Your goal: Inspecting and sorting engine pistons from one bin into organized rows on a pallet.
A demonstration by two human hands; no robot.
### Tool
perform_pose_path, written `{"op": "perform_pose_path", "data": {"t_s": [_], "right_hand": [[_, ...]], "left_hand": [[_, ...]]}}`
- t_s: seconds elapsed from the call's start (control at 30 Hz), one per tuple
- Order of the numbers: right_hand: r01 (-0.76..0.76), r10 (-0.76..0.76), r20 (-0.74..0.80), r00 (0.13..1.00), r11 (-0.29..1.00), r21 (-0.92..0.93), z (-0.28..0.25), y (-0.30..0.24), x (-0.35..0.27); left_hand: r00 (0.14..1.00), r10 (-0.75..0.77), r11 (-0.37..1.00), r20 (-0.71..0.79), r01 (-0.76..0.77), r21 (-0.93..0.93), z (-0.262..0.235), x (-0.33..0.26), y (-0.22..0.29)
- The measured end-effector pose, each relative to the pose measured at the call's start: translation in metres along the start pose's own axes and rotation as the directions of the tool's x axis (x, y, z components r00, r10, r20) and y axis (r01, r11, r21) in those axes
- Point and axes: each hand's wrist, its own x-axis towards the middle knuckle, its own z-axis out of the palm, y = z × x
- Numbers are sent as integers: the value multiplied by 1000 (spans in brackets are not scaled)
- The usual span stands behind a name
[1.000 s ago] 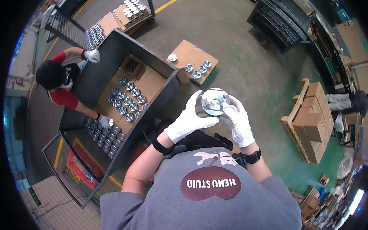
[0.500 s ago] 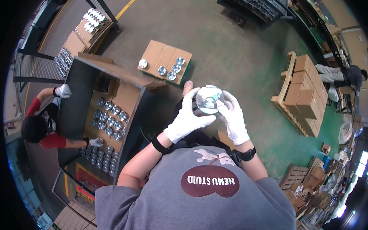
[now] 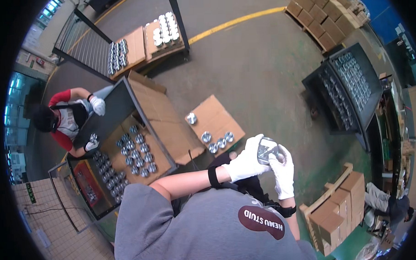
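Note:
Between my two white-gloved hands is a shiny, round metal part (image 3: pixel 266 149) with a mirror-like face. My left hand (image 3: pixel 246 164) is closed around its left side. On its right, my right hand (image 3: pixel 283 175) has its fingers and thumb pressed against it. Just beyond my hands, a cardboard-topped stack (image 3: pixel 215 113) carries several similar parts (image 3: pixel 207 137), most along its near edge and one at its left corner.
At left stands a dark metal bin (image 3: pixel 145 114) with cardboard and rows of metal parts (image 3: pixel 138 153). Across it, a co-worker (image 3: pixel 65 112) in white gloves holds a part. A parts rack (image 3: pixel 342 91), boxes on a pallet (image 3: pixel 341 208) and another person (image 3: pixel 394 208) are at right.
My view has swung, shifting the surroundings, while both hands keep hold of the metal part, now seen at another angle. The co-worker's hands have moved, one off the bin edge.

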Motion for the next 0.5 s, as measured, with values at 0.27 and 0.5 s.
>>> {"op": "perform_pose_path", "data": {"t_s": [0.27, 0.5], "right_hand": [[213, -156, 163, 974, 872, -440, -8, -75, 187], [331, 27, 461, 887, 659, -676, 30, -155, 375]], "left_hand": [[954, -127, 987, -271, 150, 64, -21, 166, 25], [733, -243, 970, -636, 169, -176, -90, 287, -23]]}}
